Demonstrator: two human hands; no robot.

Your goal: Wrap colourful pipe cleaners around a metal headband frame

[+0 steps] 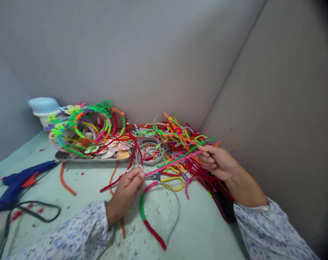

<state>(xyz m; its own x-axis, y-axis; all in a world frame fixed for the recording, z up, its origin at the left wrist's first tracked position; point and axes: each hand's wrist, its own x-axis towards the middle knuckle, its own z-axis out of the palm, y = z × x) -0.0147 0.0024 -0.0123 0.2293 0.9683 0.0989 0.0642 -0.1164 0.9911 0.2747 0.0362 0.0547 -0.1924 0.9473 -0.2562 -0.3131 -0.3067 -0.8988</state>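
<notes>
A pink pipe cleaner [172, 163] stretches almost straight between my two hands above the table. My left hand [128, 188] pinches its left end, and my right hand [216, 161] has its fingers closed at the other end. Alongside runs a green pipe cleaner [184, 156] that passes by my right fingertips; I cannot tell if it is gripped too. Below lies a thin metal headband [177, 206], its left side wrapped in pink, green and dark red, its right side bare. Scissors with yellow handles [172, 184] lie just behind it, partly covered.
A metal tray [99, 161] holds shells and wrapped headbands [79, 126]. Bare metal hoops [150, 144] and a tangled pipe-cleaner pile [185, 135] lie at the back. On the left are a blue glue gun [25, 177] with its cord and a blue-lidded container [46, 108]. Walls stand behind and right.
</notes>
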